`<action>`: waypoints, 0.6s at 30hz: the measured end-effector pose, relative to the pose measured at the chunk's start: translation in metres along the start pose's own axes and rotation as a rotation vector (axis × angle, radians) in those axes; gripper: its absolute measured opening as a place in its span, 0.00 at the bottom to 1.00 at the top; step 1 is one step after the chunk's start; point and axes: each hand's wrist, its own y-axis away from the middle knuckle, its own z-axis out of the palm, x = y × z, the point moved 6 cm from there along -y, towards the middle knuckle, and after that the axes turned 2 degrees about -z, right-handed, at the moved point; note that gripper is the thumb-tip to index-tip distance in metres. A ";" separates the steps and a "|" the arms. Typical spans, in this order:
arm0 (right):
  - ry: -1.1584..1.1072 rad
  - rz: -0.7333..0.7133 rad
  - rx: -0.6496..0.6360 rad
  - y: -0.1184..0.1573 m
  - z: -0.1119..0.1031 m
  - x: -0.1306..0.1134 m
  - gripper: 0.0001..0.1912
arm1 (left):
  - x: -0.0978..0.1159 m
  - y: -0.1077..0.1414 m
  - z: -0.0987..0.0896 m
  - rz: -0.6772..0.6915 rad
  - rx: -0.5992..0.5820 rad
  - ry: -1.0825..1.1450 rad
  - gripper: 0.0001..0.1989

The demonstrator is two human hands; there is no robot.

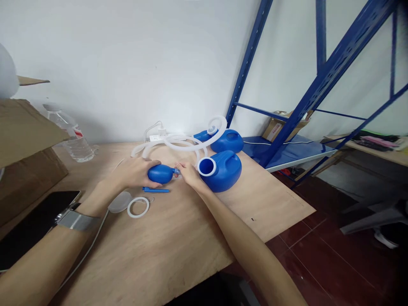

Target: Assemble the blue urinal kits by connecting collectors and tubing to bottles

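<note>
My left hand (pixel 139 172) is wrapped round a blue rubber bulb (pixel 160 174) just above the table. At the bulb's right end, the fingers of my right hand (pixel 188 172) pinch its small clear nozzle (pixel 176 171). Right of that hand lies a blue jug (pixel 225 172) with a white-rimmed round mouth facing me. A blue strip-like piece (pixel 156 190) rests below the bulb. Nearer to me are a white ring (pixel 138 207) and a translucent round disc (pixel 120 202). Behind my hands curls a white corrugated hose (pixel 188 148).
A second blue jug (pixel 230 141) is at the back, beside a power strip (pixel 156 137). On the left are a cardboard box (pixel 28 157), a plastic bottle (pixel 75 138) and a black tablet (pixel 38 223). A blue metal shelf (pixel 287 151) stands right of the table.
</note>
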 end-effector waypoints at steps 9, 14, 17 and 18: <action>-0.085 0.043 0.042 0.002 0.005 0.004 0.21 | 0.006 0.003 -0.013 0.006 -0.027 -0.019 0.38; -0.078 0.040 0.040 0.007 0.002 0.001 0.20 | 0.007 0.003 -0.015 -0.016 -0.056 -0.075 0.40; -0.057 0.036 0.028 0.007 0.001 0.003 0.21 | 0.006 0.002 -0.011 -0.016 -0.052 -0.097 0.38; -0.049 0.038 0.025 0.006 0.002 0.004 0.23 | 0.006 0.002 -0.010 -0.014 -0.052 -0.102 0.38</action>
